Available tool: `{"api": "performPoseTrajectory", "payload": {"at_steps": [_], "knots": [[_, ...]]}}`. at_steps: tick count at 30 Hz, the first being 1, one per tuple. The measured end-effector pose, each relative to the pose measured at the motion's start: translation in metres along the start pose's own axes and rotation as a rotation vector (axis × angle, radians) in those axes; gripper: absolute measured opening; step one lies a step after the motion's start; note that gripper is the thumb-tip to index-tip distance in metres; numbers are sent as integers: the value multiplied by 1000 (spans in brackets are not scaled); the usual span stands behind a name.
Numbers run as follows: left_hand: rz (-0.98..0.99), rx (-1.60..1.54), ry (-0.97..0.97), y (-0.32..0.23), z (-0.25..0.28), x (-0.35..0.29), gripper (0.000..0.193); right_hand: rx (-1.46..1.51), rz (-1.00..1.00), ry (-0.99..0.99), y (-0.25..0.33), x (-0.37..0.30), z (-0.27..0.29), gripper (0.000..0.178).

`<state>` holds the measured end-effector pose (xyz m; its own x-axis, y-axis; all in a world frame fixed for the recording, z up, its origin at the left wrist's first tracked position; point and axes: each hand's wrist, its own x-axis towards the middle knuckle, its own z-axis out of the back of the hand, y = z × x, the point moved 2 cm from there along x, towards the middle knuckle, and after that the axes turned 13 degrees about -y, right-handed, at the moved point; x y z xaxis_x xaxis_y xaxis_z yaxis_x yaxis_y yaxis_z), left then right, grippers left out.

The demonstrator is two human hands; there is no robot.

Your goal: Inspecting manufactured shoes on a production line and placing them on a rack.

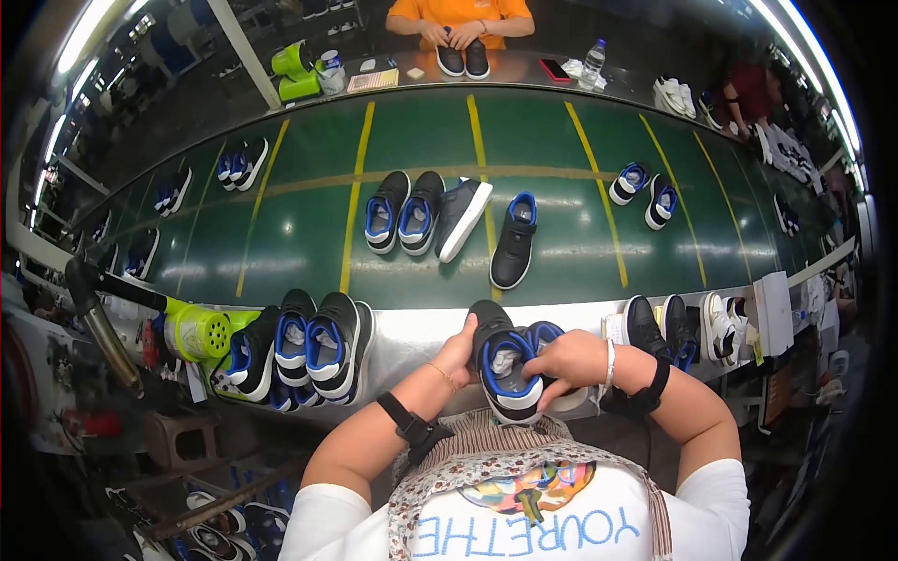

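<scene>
At the metal bench, the left hand clasps a black shoe while the right hand's fingers grip its blue-lined collar.

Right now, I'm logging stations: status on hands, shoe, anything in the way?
Left hand on shoe, left side; right hand at its collar. Shoe black, blue-lined, toe away. Second shoe alongside, partly hidden by right hand.

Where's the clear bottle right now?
In the head view, the clear bottle stands at upper right on the far bench, just right of the red phone.
</scene>
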<state>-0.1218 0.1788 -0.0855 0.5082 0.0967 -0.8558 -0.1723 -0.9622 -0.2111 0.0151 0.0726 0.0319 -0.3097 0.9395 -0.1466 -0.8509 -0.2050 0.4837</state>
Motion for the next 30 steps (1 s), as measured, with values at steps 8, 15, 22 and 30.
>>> {"api": "performPoseTrajectory", "payload": {"at_steps": [8, 15, 22, 30], "knots": [[-128, 277, -204, -34, 2, 52, 55, -210, -157, -137, -105, -21, 86, 53], [-468, 204, -595, -106, 18, 145, 86, -568, -480, -815, -214, 24, 143, 51], [-851, 563, -590, -145, 10, 186, 96, -516, -255, -430, -259, 105, 34, 49], [-847, 413, -451, -123, 28, 130, 74, -586, -479, -305, -304, 160, -9, 39]]}}
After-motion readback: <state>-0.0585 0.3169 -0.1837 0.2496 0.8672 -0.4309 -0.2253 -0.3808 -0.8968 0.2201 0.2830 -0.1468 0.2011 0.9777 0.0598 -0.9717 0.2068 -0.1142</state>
